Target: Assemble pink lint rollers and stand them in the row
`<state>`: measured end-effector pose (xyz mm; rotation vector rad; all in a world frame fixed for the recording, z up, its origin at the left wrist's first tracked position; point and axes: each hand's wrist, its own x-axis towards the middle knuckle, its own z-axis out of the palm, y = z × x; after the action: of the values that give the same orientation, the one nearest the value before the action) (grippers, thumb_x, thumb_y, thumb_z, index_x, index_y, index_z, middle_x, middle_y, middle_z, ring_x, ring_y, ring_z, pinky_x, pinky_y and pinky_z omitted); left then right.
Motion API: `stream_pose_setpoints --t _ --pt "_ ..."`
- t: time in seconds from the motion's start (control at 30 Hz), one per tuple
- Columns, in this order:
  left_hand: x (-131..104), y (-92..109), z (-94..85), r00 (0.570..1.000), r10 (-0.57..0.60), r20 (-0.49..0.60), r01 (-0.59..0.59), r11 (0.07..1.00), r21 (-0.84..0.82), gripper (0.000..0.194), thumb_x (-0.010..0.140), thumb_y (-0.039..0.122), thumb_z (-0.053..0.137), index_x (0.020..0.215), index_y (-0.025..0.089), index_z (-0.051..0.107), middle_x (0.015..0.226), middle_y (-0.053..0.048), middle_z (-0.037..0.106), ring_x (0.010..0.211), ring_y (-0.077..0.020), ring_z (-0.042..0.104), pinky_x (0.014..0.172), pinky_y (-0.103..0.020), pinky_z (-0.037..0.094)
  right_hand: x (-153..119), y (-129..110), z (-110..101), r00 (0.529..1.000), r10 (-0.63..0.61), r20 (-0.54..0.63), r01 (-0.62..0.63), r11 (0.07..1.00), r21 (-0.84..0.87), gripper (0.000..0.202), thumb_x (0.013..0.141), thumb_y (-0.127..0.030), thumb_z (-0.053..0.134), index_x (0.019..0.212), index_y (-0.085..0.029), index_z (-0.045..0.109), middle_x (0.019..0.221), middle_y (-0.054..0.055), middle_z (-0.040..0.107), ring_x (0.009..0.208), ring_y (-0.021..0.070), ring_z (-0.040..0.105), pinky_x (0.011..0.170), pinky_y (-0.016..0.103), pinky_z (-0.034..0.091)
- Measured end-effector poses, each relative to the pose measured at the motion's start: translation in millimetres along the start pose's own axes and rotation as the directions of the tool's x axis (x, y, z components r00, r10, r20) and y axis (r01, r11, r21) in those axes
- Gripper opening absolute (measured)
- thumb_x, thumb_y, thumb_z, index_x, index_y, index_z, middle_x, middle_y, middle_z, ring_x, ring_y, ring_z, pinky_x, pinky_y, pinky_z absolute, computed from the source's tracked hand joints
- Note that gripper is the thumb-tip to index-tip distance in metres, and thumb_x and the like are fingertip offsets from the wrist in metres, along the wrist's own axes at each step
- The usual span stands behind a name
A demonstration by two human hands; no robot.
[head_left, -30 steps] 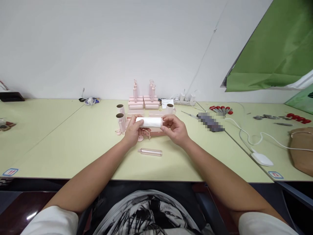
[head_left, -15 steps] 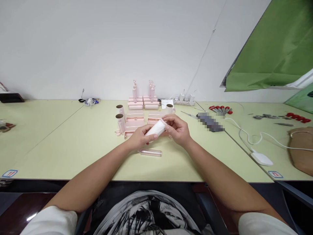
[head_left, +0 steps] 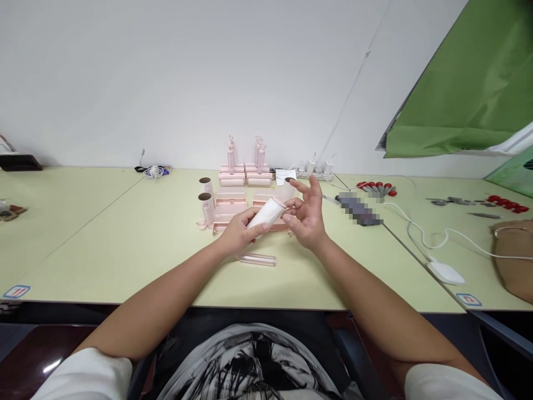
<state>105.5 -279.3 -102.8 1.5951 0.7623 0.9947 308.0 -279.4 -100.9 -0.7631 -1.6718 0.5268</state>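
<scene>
My left hand is wrapped around a white roll, like a lint roller's sheet roll, held tilted with its upper end to the right. At that upper end is my right hand, its upper fingers raised and spread. The thumb and lower fingertips are close to the roll's rim; whether they touch it I cannot tell. Below the hands a clear pink tube lies on the table. Behind them are open pink cases, partly hidden by the hands.
Rolls with brown cores stand at the left, another roll behind my right hand. Farther back are closed pink cases with upright pink tubes. To the right lie a blurred-out dark object, a white cable and red-ended tools.
My right hand's upper fingers have lifted and spread away from the roll's end. My left hand still holds the roll in nearly the same place.
</scene>
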Motion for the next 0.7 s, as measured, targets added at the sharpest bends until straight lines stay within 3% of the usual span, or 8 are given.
stream_pose_setpoints --t 0.1,0.17,0.37,0.47,0.53,0.6,0.7 --pt "-0.9 -1.6 0.8 1.0 0.016 0.012 -0.016 1.0 0.003 0.05 0.077 0.049 0.072 0.113 0.017 0.062 0.07 0.002 0.054 0.05 -0.008 0.044 0.046 -0.022 0.042 0.6 -1.6 1.0 0.985 -0.035 0.172 0.041 0.998 -0.037 0.065 0.084 -0.046 0.064 0.143 -0.029 0.043 0.144 0.013 0.045 0.107 0.0243 0.06 0.076 0.034 0.058" --pt "-1.5 -2.6 1.0 1.0 0.013 0.022 -0.013 1.0 -0.001 0.051 0.077 0.048 0.072 0.115 0.017 0.061 0.071 0.002 0.054 0.05 -0.0076 0.044 0.046 -0.022 0.042 1.0 -2.2 1.2 0.968 -0.051 0.247 0.066 0.996 -0.055 0.052 0.086 -0.042 0.062 0.135 -0.025 0.055 0.138 0.014 0.052 0.113 0.0269 0.059 0.078 0.035 0.057" --pt "-1.1 -1.8 1.2 1.0 -0.006 0.022 0.006 1.0 -0.016 0.051 0.079 0.051 0.07 0.112 0.014 0.058 0.071 0.003 0.052 0.048 -0.0059 0.044 0.043 -0.02 0.04 0.9 -0.5 0.1 0.956 -0.091 0.28 0.129 0.984 -0.12 0.064 0.085 -0.038 0.064 0.145 -0.028 0.045 0.145 0.014 0.047 0.098 0.0209 0.063 0.071 0.032 0.058" --pt "0.4 -2.8 -0.1 0.999 0.011 -0.04 -0.013 0.998 -0.065 0.049 0.08 0.055 0.066 0.107 0.017 0.051 0.068 0.005 0.051 0.045 -0.0063 0.044 0.04 -0.019 0.037 4.0 2.3 -6.2 0.977 -0.076 0.201 0.109 0.981 -0.162 0.061 0.084 -0.034 0.063 0.143 -0.027 0.047 0.136 0.012 0.055 0.084 0.0161 0.064 0.067 0.03 0.056" --pt "1.8 -4.3 -2.2 0.994 0.021 -0.111 -0.033 0.994 -0.106 0.048 0.082 0.059 0.063 0.104 0.02 0.045 0.065 0.006 0.05 0.044 -0.0071 0.045 0.038 -0.019 0.034 8.3 4.3 -13.6 0.998 0.007 0.068 0.009 0.975 -0.221 0.048 0.084 -0.033 0.06 0.131 -0.022 0.057 0.115 0.009 0.065 0.073 0.0138 0.062 0.064 0.029 0.053" --pt "3.3 -5.9 -4.9 0.985 0.022 -0.168 -0.045 0.99 -0.136 0.049 0.081 0.061 0.062 0.103 0.022 0.042 0.063 0.007 0.049 0.042 -0.0074 0.044 0.036 -0.018 0.031 13.3 5.4 -21.2 0.988 0.149 -0.035 -0.152 0.931 -0.332 0.034 0.084 -0.033 0.058 0.114 -0.018 0.065 0.093 0.006 0.069 0.065 0.0133 0.059 0.063 0.028 0.049" --pt "5.1 -7.5 -7.9 0.978 0.003 -0.206 -0.039 0.985 -0.168 0.05 0.08 0.061 0.063 0.103 0.023 0.041 0.064 0.008 0.048 0.04 -0.0069 0.041 0.034 -0.018 0.027 18.4 3.3 -27.6 0.916 0.402 0.01 -0.335 0.777 -0.533 0.023 0.081 -0.032 0.059 0.097 -0.018 0.068 0.078 0.002 0.069 0.063 0.014 0.059 0.062 0.027 0.044"
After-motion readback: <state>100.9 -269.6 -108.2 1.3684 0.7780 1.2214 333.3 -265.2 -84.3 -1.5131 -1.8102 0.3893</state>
